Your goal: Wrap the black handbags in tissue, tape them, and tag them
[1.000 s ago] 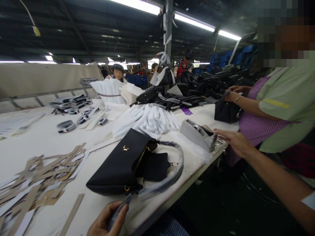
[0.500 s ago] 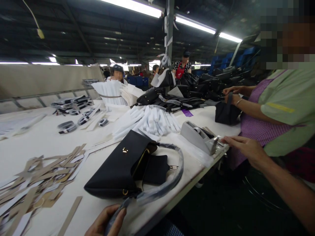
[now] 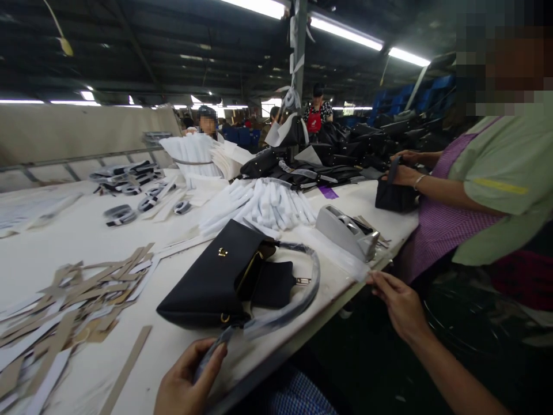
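A black handbag (image 3: pixel 201 275) with a gold clasp lies tilted on the table, its mouth open and its flap (image 3: pixel 273 283) spread to the right. Clear plastic film wraps its curved handle (image 3: pixel 314 276). My left hand (image 3: pixel 190 369), at the near edge, is closed around a wrapped strap end (image 3: pixel 207 354) by the bag's lower corner. Right of the bag, my right hand (image 3: pixel 400 302) pinches thumb and finger together just past the table edge. A small piece of clear tape seems to be between them, hard to make out. Behind it stands a grey tape dispenser (image 3: pixel 345 233).
Cardboard strips (image 3: pixel 78 305) are scattered at left. White foam strips (image 3: pixel 268 204) and wrapped straps (image 3: pixel 121 214) lie farther back, before a heap of black bags (image 3: pixel 319 164). At right, a co-worker in a purple apron (image 3: pixel 444 213) handles another black bag (image 3: pixel 396 193).
My right hand has come away from the dispenser's front, leftward and nearer, its fingers still pinched. The left hand keeps hold of the strap end. The whole view has shifted slightly.
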The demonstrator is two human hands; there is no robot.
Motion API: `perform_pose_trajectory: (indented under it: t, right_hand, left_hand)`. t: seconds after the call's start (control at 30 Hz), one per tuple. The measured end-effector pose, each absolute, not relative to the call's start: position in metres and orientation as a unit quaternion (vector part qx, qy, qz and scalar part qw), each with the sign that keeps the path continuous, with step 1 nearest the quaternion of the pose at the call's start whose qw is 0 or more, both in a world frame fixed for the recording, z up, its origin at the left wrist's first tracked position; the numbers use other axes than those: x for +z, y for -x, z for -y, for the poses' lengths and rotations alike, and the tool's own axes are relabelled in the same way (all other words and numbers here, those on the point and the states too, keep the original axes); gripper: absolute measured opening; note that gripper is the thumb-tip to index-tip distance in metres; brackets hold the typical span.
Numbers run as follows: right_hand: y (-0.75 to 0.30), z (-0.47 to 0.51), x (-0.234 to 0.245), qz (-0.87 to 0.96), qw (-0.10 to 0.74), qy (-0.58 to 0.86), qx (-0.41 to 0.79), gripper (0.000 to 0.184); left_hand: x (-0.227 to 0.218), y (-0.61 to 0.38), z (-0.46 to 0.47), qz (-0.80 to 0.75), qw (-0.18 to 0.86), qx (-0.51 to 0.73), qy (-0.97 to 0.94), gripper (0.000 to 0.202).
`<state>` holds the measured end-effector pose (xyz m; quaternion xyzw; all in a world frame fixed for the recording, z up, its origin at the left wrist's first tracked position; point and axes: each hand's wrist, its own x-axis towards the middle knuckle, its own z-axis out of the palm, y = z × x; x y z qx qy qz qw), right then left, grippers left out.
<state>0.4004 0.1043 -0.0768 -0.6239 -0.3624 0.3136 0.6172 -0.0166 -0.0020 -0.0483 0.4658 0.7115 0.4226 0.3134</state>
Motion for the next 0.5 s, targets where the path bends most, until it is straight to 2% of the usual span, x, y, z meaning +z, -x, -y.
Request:
perform_pose_trajectory:
  t: [0.1, 0.2, 0.33, 0.5]
  right_hand:
    - [-0.349, -0.063, -0.071, 0.41, 0.599, 0.542, 0.424, 0.035]
    - [-0.296, -0.035, -0.064, 0.468, 0.545, 0.455, 0.527, 0.024]
    - [-0.232, -0.016, -0.062, 0.489, 0.466, 0.381, 0.631, 0.022]
    - [-0.168, -0.01, -0.063, 0.465, 0.421, 0.354, 0.694, 0.028]
  left_hand:
    - [-0.048, 0.016, 0.002, -0.702, 0.325, 0.424, -0.472, 0.049]
    - [-0.048, 0.016, 0.003, -0.688, 0.337, 0.421, -0.485, 0.044]
    - [-0.049, 0.013, 0.005, -0.666, 0.348, 0.44, -0.492, 0.034]
    - [-0.053, 0.007, 0.005, -0.659, 0.342, 0.46, -0.487, 0.025]
